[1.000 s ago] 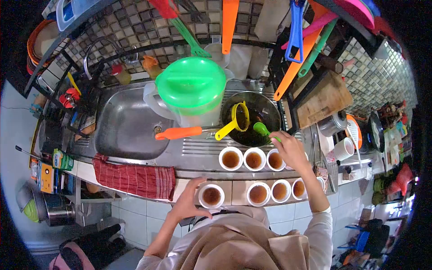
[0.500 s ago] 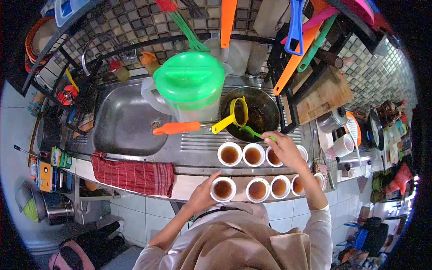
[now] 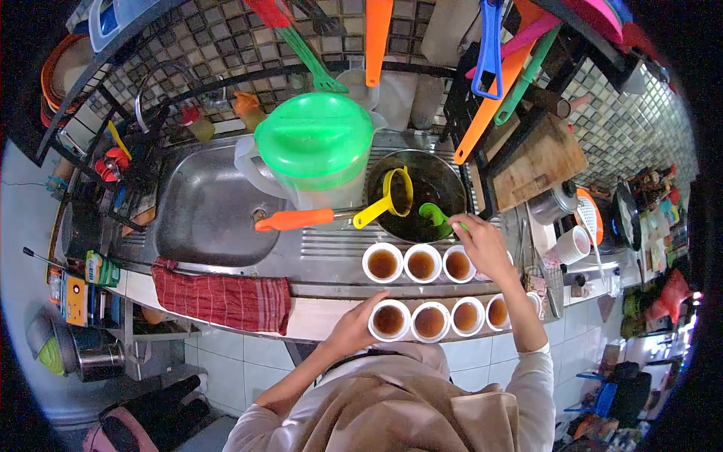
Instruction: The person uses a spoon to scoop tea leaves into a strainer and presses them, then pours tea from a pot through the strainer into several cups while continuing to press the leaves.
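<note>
My right hand (image 3: 482, 245) is closed round the handle of a green plastic spoon (image 3: 431, 213). The spoon's bowl is over a dark pan (image 3: 452, 177) containing dark liquid. A yellow strainer (image 3: 398, 194) with dark matter inside lies across the pan's left rim. On the counter's front edge, my left hand (image 3: 355, 328) curls against the left side of a white cup (image 3: 388, 320) of brown liquid. Similar cups, among them a nearby one (image 3: 431, 322), stand in two rows; my right forearm hides part of them.
Left of the pan stands a clear pitcher with a green lid (image 3: 314, 134), an orange handle (image 3: 294, 220) in front. Farther left are the sink basin (image 3: 215, 203) and a red cloth (image 3: 222, 295) over the counter edge. Utensils hang overhead, including an orange one (image 3: 482, 113).
My left hand and its cup have shifted right, close against the neighbouring cup. The spoon's bowl has moved right and turned within the pan area, and my right hand has moved slightly right.
</note>
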{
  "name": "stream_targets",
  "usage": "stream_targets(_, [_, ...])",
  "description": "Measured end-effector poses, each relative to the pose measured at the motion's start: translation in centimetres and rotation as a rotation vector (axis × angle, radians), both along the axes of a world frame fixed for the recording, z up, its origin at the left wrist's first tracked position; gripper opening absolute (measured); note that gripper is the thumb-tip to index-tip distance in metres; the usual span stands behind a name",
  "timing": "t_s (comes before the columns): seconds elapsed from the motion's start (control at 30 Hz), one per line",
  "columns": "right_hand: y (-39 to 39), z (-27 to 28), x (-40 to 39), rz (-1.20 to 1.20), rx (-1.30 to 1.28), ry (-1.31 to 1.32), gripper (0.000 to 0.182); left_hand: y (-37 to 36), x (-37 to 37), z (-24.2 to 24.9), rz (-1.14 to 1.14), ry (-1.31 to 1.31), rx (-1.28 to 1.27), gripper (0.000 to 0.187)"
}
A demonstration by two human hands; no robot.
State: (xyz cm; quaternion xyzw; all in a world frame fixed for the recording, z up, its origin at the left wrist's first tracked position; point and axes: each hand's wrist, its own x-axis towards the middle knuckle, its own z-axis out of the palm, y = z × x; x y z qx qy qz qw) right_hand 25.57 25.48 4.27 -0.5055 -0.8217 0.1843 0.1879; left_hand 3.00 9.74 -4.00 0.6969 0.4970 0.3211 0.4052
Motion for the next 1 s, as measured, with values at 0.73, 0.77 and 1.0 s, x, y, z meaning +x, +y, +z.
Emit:
stream_targets(0.73, [2.0, -1.2, 0.7, -0.092, -0.543, 0.620, 0.025, 0.3, -0.8, 0.4, -0.080, -0.008, -0.096, 0.079])
stream_targets(0.77, [2.0, -1.0, 0.8, -0.094, -0.515, 0.585, 0.026, 0.4, -1.0, 0.6, -0.080, -0.008, -0.096, 0.079])
stream_targets(1.0, [1.3, 1.0, 1.0, -0.020, -0.037, 0.219, 0.023, 1.4, -2.9, 1.4, -0.082, 0.053, 0.118, 0.102])
